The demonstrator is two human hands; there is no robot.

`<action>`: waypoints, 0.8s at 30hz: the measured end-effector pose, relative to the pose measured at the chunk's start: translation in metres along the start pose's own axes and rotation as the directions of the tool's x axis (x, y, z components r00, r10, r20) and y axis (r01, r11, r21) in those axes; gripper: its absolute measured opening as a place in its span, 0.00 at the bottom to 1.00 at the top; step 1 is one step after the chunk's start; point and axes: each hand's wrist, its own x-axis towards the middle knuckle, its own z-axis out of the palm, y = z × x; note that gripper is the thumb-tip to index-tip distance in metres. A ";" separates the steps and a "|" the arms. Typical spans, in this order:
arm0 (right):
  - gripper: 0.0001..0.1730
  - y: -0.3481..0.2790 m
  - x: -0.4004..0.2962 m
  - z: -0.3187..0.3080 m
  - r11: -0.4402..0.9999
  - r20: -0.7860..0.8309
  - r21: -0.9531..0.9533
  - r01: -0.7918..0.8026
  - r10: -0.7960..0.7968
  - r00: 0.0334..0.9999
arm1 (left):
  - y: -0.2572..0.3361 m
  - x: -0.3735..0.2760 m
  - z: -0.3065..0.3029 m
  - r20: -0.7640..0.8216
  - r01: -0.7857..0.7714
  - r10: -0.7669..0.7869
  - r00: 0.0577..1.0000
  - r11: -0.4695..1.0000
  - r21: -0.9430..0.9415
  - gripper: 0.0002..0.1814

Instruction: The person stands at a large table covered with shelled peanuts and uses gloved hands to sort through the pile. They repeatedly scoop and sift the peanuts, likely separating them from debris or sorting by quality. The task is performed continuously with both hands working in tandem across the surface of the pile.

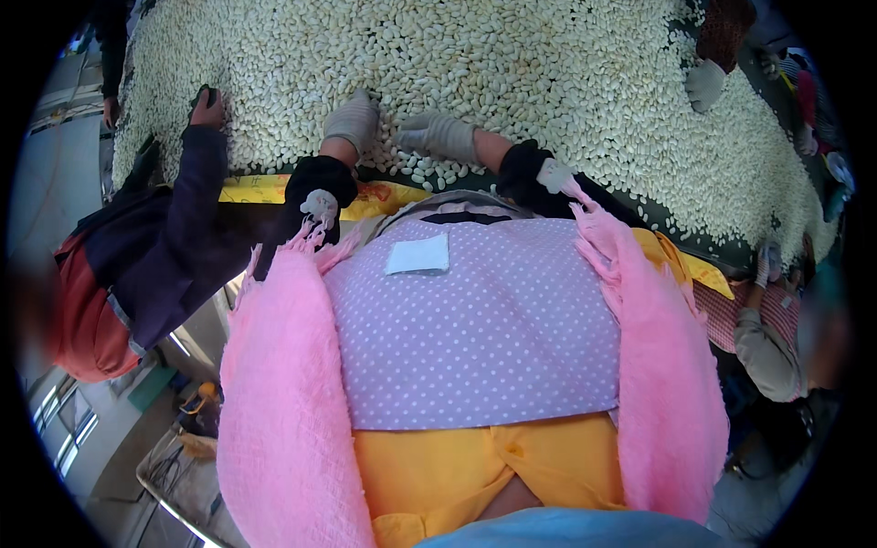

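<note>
A broad layer of white beans [479,61] covers the dark table top before me. My left hand [354,123], in a pale knit glove, rests on the beans with its fingers bent down among them; whether it holds any is hidden. Just to its right lies my right hand [436,137], gloved alike, its fingers pointing left over the beans. A small gap with loose beans separates the two hands. What is under the right fingers cannot be seen. Several beans lie near the table's dark edge [479,179], below my hands.
A co-worker in a dark sleeve [204,154] reaches onto the beans at left. Another person's gloved hand [706,85] is at upper right, and more people stand along the right side. Yellow printed sheeting [257,188] runs along the near edge. My pink scarf [288,397] hangs down.
</note>
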 end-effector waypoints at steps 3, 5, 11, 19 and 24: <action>0.19 0.011 0.026 0.042 0.645 0.121 -0.714 0.273 -0.271 0.955 | -0.004 0.012 0.004 -0.083 -0.050 0.034 0.996 0.978 -0.200 0.23; 0.19 -0.005 0.032 0.063 0.454 0.202 -0.848 0.273 -0.200 0.959 | -0.052 0.023 0.031 -0.342 -0.232 0.117 0.932 0.919 -0.318 0.20; 0.20 0.008 0.050 0.070 0.422 0.151 -0.900 0.111 0.062 0.987 | -0.034 -0.018 0.038 -0.181 -0.155 -0.118 0.976 0.201 -0.967 0.09; 0.20 0.048 0.035 0.029 0.876 0.069 -0.410 0.253 -0.247 0.967 | 0.051 -0.046 0.002 0.040 0.041 0.009 0.999 -0.188 -0.981 0.09; 0.10 0.039 -0.075 -0.045 0.629 0.263 0.766 -0.134 -0.117 0.958 | 0.086 -0.005 0.044 -0.682 -0.739 0.516 0.518 0.671 -0.054 0.15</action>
